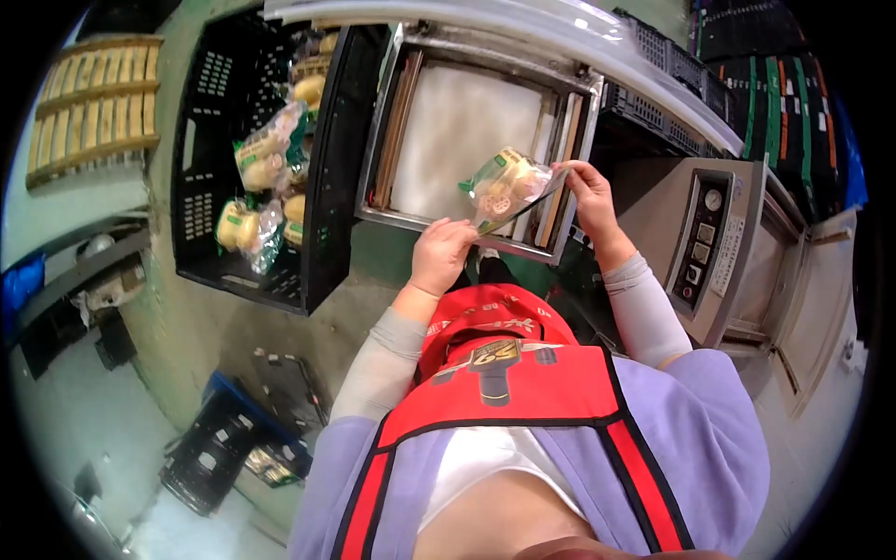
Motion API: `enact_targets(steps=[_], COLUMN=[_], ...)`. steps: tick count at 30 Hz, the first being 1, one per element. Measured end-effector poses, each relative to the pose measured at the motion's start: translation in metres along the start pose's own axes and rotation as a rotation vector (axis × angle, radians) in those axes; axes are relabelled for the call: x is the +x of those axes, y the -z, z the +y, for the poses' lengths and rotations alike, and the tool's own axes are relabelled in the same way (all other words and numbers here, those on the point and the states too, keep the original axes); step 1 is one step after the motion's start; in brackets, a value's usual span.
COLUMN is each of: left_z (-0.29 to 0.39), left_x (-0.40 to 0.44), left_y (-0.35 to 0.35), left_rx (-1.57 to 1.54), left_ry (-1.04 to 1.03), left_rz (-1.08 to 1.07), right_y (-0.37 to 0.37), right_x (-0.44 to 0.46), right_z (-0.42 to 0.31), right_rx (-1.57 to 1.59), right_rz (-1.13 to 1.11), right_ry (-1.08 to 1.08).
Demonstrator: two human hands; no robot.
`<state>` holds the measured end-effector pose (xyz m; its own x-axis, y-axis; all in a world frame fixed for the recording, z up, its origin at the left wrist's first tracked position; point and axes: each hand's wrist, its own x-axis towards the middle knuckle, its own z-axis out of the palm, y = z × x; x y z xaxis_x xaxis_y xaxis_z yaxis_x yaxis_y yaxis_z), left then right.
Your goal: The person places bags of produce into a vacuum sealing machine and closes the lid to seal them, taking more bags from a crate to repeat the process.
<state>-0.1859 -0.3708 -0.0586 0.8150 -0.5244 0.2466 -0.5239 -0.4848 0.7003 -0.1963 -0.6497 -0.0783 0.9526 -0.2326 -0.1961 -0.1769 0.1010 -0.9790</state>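
A clear plastic bag of lotus root (pixel 504 187) with green print hangs over the near right part of the vacuum sealer's chamber (pixel 448 131). My left hand (pixel 443 257) pinches one corner of the bag's open edge, close to the chamber's front rim. At the opposite corner, my right hand (pixel 593 201) has its thumb and fingers closed on the same edge. The edge is stretched between both hands, and the pale pieces sit at the bag's far end. Above the chamber, the clear lid (pixel 523 19) is raised.
Left of the sealer, a black crate (pixel 331 168) contains several filled bags (pixel 266 154). A control panel (pixel 702 238) with a gauge is on a second machine at right. Stacked black crates (pixel 775 112) stand at the far right, and a wooden pallet (pixel 93 107) lies far left.
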Motion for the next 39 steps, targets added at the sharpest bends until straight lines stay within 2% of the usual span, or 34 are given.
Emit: enact_targets(steps=[6,11,12,14,15,16,17,18,19,20,21,22,23,24,26,27,29,30,32,36,38,39], left_z=[-0.008,0.006,0.009,0.009,0.009,0.007,-0.006,-0.016,-0.037,-0.060,-0.076,-0.091,-0.099,-0.108,-0.118,-0.119,-0.120,-0.120,-0.114,-0.102,-0.101,-0.100], left_x=[-0.010,0.003,0.002,0.005,0.006,0.008,0.005,0.008,0.002,-0.003,-0.004,-0.004,-0.001,0.001,0.003,0.004,0.005,0.003,-0.003,-0.008,-0.010,-0.010], left_y=[-0.021,-0.021,-0.023,-0.031,-0.033,-0.034,-0.043,-0.044,-0.059,-0.073,-0.071,-0.068,-0.069,-0.067,-0.055,-0.049,-0.041,-0.042,-0.045,-0.049,-0.049,-0.050], left_rx=[-0.019,-0.322,-0.383,-0.440,-0.573,-0.701,-0.713,-0.708,-0.847,-0.987,-0.870,-0.754,-0.959,-0.955,-0.757,-0.763,-0.457,-0.462,-0.336,-0.345,-0.375,-0.346], left_ry=[-0.037,-0.046,-0.005,0.071,0.386,0.701,0.716,0.774,0.775,0.773,0.836,0.895,0.960,0.964,1.018,1.025,1.013,1.016,0.916,0.907,0.896,0.883], left_rz=[0.033,-0.014,0.011,0.072,0.084,0.094,0.185,0.230,0.322,0.416,0.378,0.339,0.458,0.493,0.415,0.422,0.320,0.327,0.293,0.285,0.292,0.300], right_y=[0.021,0.018,0.016,0.000,0.003,-0.017,-0.036,-0.036,-0.047,-0.059,-0.072,-0.093,-0.111,-0.120,-0.132,-0.139,-0.152,-0.157,-0.167,-0.173,-0.181,-0.189], right_x=[0.006,-0.002,0.001,0.019,0.038,0.051,0.062,0.083,0.101,0.116,0.127,0.136,0.145,0.155,0.177,0.182,0.191,0.195,0.200,0.239,0.249,0.254], right_z=[0.012,-0.032,-0.036,-0.048,-0.032,-0.027,-0.027,0.007,0.023,0.041,0.044,0.044,0.047,0.056,0.074,0.074,0.071,0.066,0.057,0.082,0.090,0.090], right_rx=[-0.172,-0.224,-0.167,-0.252,-0.421,-0.530,-0.464,-0.490,-0.612,-0.543,-0.684,-0.683,-0.682,-0.688,-0.588,-0.595,-0.729,-0.736,-0.637,-0.772,-0.653,-0.843], right_rz=[-0.054,-0.018,-0.004,0.040,-0.003,0.133,0.040,-0.013,-0.046,-0.101,-0.162,-0.143,-0.123,-0.131,-0.235,-0.243,-0.315,-0.322,-0.383,-0.353,-0.303,-0.375], right_ry=[-0.043,0.047,0.048,0.027,0.073,-0.039,-0.002,0.043,0.032,0.068,0.302,0.175,0.047,0.044,-0.002,-0.004,-0.099,-0.097,-0.347,-0.396,-0.451,-0.402])
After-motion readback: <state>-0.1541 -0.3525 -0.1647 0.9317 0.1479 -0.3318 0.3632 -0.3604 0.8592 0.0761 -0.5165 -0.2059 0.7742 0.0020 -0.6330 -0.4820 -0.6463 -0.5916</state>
